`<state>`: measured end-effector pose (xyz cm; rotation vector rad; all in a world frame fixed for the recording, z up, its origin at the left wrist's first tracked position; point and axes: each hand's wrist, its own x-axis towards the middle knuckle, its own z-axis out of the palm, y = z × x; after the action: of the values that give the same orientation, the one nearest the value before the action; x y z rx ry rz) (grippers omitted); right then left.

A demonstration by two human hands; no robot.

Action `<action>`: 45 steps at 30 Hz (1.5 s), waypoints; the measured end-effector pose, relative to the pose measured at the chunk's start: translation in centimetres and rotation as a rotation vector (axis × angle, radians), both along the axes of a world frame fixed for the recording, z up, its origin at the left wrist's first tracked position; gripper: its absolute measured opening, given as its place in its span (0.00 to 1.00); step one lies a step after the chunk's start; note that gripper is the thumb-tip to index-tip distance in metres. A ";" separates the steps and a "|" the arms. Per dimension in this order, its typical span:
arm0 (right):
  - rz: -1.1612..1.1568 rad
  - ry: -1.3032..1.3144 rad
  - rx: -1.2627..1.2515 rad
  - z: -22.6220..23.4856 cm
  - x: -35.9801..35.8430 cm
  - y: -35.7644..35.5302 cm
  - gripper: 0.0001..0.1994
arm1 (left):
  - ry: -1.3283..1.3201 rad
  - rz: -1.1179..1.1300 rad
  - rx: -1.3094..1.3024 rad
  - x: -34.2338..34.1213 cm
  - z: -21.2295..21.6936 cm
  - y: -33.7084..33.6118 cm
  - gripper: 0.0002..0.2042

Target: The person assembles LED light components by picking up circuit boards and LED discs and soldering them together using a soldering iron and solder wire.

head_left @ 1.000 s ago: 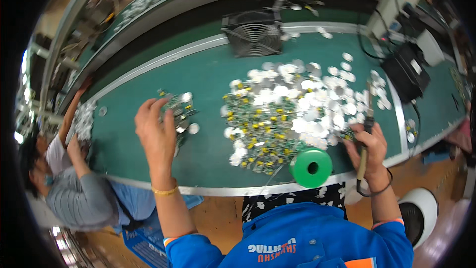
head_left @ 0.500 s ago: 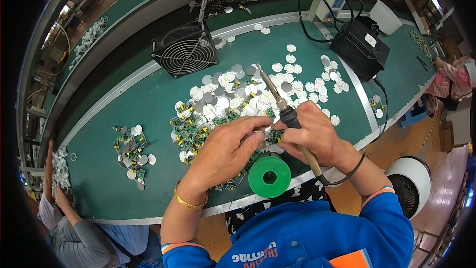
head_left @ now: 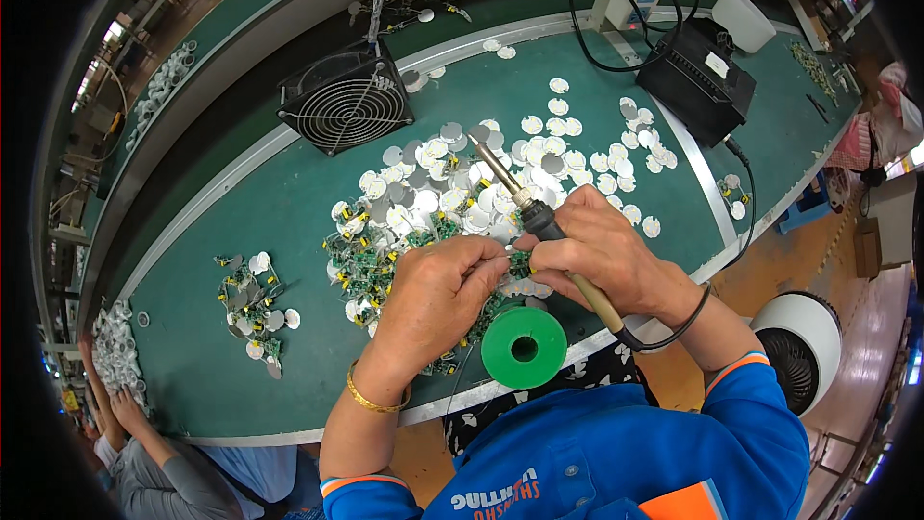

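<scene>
A soldering iron (head_left: 541,220) lies across my right hand (head_left: 611,250), which is closed around its handle; the bare tip slants up and away to the left. Thumb and fingers of my left hand (head_left: 438,294) are pinched together beside a small green circuit board (head_left: 521,264). That board sits between both hands, partly covered by the right fingers; what the left fingertips grip is hidden. Just below the hands stands a green solder spool (head_left: 497,354). Behind them spreads a heap of white and grey discs (head_left: 452,200) mixed with green boards (head_left: 371,255).
A black fan (head_left: 346,111) stands at the back. The iron's cord runs near a black box-shaped unit (head_left: 698,87) at the right. A smaller pile of boards and discs (head_left: 252,303) lies left. Another person's hands (head_left: 125,409) are among white parts at the far left.
My two hands have drawn slightly closer together over the circuit board. The iron's tip has shifted a little left; the whole view has also moved slightly.
</scene>
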<state>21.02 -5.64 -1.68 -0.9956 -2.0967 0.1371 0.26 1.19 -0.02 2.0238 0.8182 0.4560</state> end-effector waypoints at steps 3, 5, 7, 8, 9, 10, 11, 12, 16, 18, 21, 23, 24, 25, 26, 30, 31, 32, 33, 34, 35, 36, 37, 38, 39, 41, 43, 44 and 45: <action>-0.007 0.015 0.010 -0.1 0.0 0.2 0.19 | -0.040 0.000 0.102 -0.1 -0.3 -0.1 0.05; -0.009 0.023 0.009 -0.2 0.2 0.2 0.19 | -0.036 -0.017 0.086 -0.2 -0.4 -0.2 0.05; 0.012 0.018 -0.077 -0.1 0.5 0.1 0.19 | -0.045 -0.012 0.078 -0.2 -0.6 -0.4 0.04; 0.009 0.017 -0.076 -0.1 0.4 0.1 0.19 | -0.055 -0.007 0.069 -0.2 -0.7 -0.4 0.04; -0.001 0.048 -0.087 -0.1 0.3 0.1 0.18 | -0.056 -0.009 0.069 -0.1 -0.6 -0.5 0.04; -0.010 0.080 -0.097 -0.2 0.2 0.1 0.18 | -0.045 0.000 0.041 -0.1 -0.6 -0.5 0.04; -0.012 0.081 -0.097 -0.4 0.1 0.1 0.18 | -0.034 0.010 0.012 -0.1 -0.6 -0.5 0.04; -0.016 0.135 -0.122 -0.6 0.1 0.0 0.18 | -0.032 0.008 0.013 -0.1 -0.6 -0.5 0.04; -0.035 0.186 -0.144 -0.5 -0.2 0.2 0.19 | -0.002 0.029 -0.080 -0.2 -0.8 -0.4 0.05; -0.019 0.165 -0.121 -0.9 0.1 0.4 0.19 | 0.000 0.030 -0.086 -0.2 -1.0 -0.4 0.06; -0.003 0.150 -0.092 -1.1 0.3 0.4 0.19 | -0.005 0.025 -0.107 -0.1 -0.8 -0.4 0.06; -0.005 0.156 -0.090 -1.1 0.3 0.5 0.19 | -0.017 0.014 -0.109 -0.1 -0.6 -0.3 0.07; -0.004 0.162 -0.082 -0.9 0.3 0.6 0.19 | -0.018 0.013 -0.108 -0.1 -0.6 -0.3 0.07; -0.003 0.168 -0.074 -0.8 0.3 0.6 0.18 | -0.028 0.011 -0.134 -0.2 -0.7 -0.3 0.08; -0.005 0.167 -0.072 -0.7 0.3 0.6 0.18 | -0.040 0.009 -0.160 -0.3 -0.8 -0.2 0.08; -0.012 0.155 -0.053 -0.2 0.2 0.4 0.17 | -0.083 -0.020 -0.152 -0.5 -0.6 -0.1 0.08; -0.015 0.151 -0.049 -0.2 0.1 0.4 0.17 | -0.070 -0.018 -0.137 -0.5 -0.4 -0.2 0.08; -0.016 0.149 -0.045 -0.1 0.1 0.3 0.17 | -0.056 -0.015 -0.122 -0.5 -0.3 -0.2 0.08; -0.012 0.135 -0.034 0.0 0.0 0.3 0.17 | -0.059 -0.017 -0.118 -0.6 -0.3 -0.2 0.08; -0.008 0.122 -0.023 0.1 0.0 0.2 0.17 | -0.082 -0.021 -0.126 -0.7 -0.4 -0.3 0.08; -0.009 0.120 -0.019 0.3 -0.1 0.2 0.17 | -0.105 -0.025 -0.134 -0.8 -0.5 -0.3 0.08; -0.010 0.121 -0.017 0.5 -0.2 0.2 0.17 | -0.107 -0.026 -0.131 -0.9 -0.5 -0.3 0.08; -0.011 0.122 -0.017 0.6 -0.3 0.2 0.17 | -0.113 -0.031 -0.129 -0.9 -0.5 -0.3 0.08; -0.010 0.120 -0.014 0.7 -0.3 0.2 0.17 | -0.119 -0.036 -0.128 -1.0 -0.5 -0.3 0.09; -0.012 0.133 -0.017 0.8 -0.4 0.2 0.17 | -0.120 -0.035 -0.126 -1.0 -0.5 -0.3 0.09; -0.014 0.143 -0.018 1.1 -0.6 0.1 0.17 | -0.149 -0.052 -0.141 -1.0 -0.5 -0.3 0.09; -0.054 0.180 -0.061 1.3 -0.8 0.0 0.17 | -0.145 -0.067 -0.137 -1.2 -0.6 -0.1 0.09; -0.053 0.179 -0.059 1.3 -0.8 0.1 0.17 | -0.139 -0.082 -0.136 -1.3 -0.7 0.0 0.09; -0.050 0.183 -0.052 1.3 -0.8 0.2 0.17 | -0.139 -0.082 -0.134 -1.3 -0.7 -0.1 0.09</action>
<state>20.20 -5.44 -0.36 -1.0253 -1.9095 0.2488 -1.03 1.09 -0.73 1.8723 0.6606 0.4765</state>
